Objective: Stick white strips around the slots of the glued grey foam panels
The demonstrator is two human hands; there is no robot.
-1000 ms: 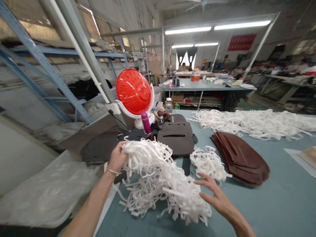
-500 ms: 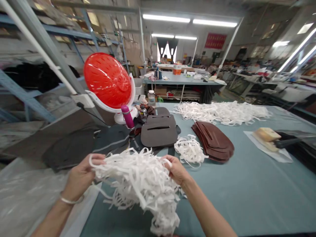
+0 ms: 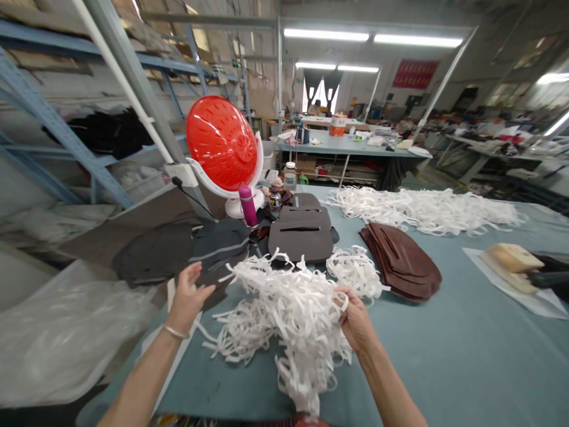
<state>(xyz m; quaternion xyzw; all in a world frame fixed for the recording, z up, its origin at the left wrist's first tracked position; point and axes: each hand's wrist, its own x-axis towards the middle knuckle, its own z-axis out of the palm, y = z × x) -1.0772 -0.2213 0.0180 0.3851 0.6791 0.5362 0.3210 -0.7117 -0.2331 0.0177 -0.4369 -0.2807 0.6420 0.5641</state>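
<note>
So that big tangle of white strips is bunched up over the tabletop, between your hands. Half a second ago you had both hands on it; now your left fingers are off it and spread, while your right fingers are pinching its right edge. Count-wise: one big tangle, one small clump just beyond it, one long heap farther back, one brown stack. The tangle's well apart from your left fingers, touching your right.
</note>
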